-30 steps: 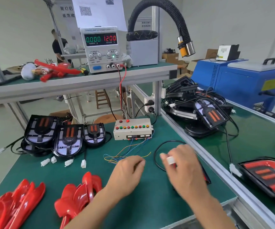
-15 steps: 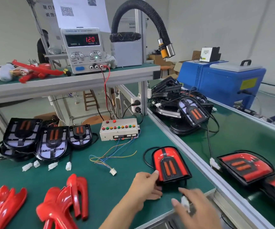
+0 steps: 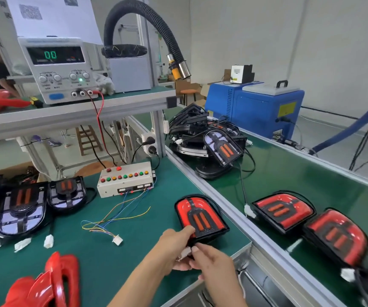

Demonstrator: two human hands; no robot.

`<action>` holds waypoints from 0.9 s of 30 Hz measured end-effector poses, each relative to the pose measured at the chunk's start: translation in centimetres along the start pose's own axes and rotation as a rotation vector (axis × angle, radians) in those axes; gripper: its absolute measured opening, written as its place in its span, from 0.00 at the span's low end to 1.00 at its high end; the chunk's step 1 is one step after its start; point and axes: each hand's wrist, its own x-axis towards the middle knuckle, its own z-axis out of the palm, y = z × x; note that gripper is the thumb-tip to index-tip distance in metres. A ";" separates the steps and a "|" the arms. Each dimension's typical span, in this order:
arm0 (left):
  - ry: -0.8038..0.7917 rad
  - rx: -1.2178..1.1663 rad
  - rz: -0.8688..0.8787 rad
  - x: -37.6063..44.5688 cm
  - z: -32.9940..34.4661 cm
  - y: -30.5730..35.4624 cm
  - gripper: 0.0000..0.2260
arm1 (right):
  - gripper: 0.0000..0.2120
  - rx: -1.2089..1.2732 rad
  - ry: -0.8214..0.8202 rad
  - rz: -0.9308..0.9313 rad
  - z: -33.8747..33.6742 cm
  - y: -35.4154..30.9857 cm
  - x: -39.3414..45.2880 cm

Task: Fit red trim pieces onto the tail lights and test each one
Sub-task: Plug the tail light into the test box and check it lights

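A: Head view, near edge first: right hand (image 3: pixel 214 265) and left hand (image 3: pixel 174 247) meet at 6 o'clock on the green bench (image 3: pixel 116 267). State?

B: Both pinch a small white connector (image 3: pixel 184 253) between fingertips. Left thumb touches the near edge of the trimmed tail light (image 3: pixel 200 218), which lies flat just beyond the hands.

A: Loose trim?

B: Red trim pieces (image 3: pixel 52 282) at 8 o'clock. Tester plug (image 3: pixel 117 239) lies free at 9 o'clock, wired to the button box (image 3: pixel 124 179).

A: Further out?

B: Untrimmed lights (image 3: pixel 21 207) at 10 o'clock, two finished lights (image 3: pixel 285 210) on the conveyor (image 3: pixel 311 178) at 3 o'clock. Power supply (image 3: pixel 61 69) on the shelf at 11 o'clock, display blurred.
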 end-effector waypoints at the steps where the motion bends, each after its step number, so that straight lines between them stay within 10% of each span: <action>1: 0.012 0.019 0.017 0.2 0.0 -0.2 0.15 | 0.09 -0.011 -0.029 -0.012 -0.2 0.0 -0.1; 4: -0.020 0.024 0.064 0.5 -0.3 -0.6 0.12 | 0.03 0.011 -0.067 -0.009 -0.8 0.1 0.4; 14: -0.106 -0.092 0.092 -1.1 -2.6 -1.6 0.12 | 0.32 0.180 -0.020 0.098 -5.2 -2.3 2.9; 18: -0.158 0.084 0.258 -3.1 -3.6 -1.2 0.13 | 0.28 0.316 -0.259 0.141 -5.5 -3.8 3.1; 27: -0.103 0.527 0.570 -5.4 -4.3 0.2 0.09 | 0.41 0.209 -0.216 -0.117 -5.4 -3.6 2.3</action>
